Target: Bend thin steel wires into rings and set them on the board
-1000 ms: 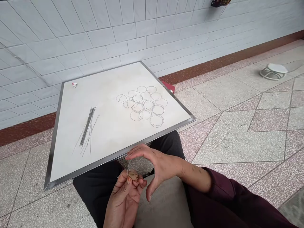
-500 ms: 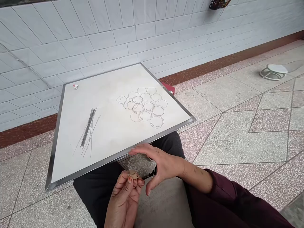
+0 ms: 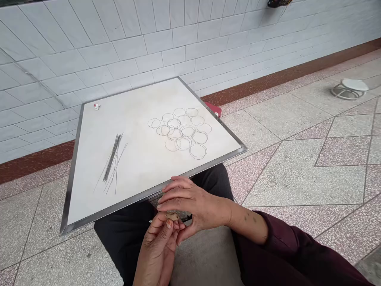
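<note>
My left hand pinches a small tan piece between thumb and fingers, just off the table's front edge. A thin wire runs beside that piece, mostly hidden by my hands. Curved around it from the right is my right hand, its thumb and fingers spread apart, the thumb tip near my left fingers. Several thin wire rings lie overlapping on the right half of the white table. On its left half rests a loose bundle of straight wires.
A small red and white object sits at the table's far left corner. Something red shows beyond the right edge. My knees are under the front edge. A white round stool stands on the floor at right.
My right hand has closed in toward my left, its fingers now covering most of the wire loop that showed between the hands. The view has shifted slightly.
</note>
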`<state>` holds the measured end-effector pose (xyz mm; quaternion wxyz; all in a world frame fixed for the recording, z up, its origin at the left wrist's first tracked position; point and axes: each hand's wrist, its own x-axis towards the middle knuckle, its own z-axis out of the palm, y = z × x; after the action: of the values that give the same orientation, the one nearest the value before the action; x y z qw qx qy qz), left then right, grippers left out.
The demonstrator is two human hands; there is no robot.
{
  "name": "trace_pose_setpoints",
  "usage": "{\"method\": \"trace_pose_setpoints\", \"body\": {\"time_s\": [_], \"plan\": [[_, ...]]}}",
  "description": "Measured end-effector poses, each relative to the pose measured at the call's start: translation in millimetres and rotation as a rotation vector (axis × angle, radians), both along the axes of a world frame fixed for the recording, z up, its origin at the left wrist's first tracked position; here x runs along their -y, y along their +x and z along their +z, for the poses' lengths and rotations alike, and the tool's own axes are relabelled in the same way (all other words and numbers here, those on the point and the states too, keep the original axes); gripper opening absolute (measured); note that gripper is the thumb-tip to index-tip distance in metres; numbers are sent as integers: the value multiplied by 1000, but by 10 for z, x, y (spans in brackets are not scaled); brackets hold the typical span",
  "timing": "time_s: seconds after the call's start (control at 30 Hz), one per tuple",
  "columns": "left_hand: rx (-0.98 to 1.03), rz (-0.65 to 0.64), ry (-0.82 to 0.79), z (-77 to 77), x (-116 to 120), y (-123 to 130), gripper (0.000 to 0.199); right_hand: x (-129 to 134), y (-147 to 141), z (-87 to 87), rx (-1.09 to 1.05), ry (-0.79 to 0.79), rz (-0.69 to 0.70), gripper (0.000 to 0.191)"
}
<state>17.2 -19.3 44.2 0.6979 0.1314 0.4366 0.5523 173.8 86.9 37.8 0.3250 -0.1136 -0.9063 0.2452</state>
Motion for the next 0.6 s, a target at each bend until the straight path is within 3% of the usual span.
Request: {"method": "trace_pose_setpoints", "body": {"time_s": [0.23, 0.5, 0.6], "plan": [[-24, -23, 4, -17, -10, -31, 7, -3, -10, -10, 25, 4, 19, 56], [3, 60, -47, -26, -31, -42, 15, -5, -41, -16, 15, -8, 25, 49], [18, 78, -56, -40, -28, -48, 15, -9, -41, -11, 16, -29, 37, 54]]}}
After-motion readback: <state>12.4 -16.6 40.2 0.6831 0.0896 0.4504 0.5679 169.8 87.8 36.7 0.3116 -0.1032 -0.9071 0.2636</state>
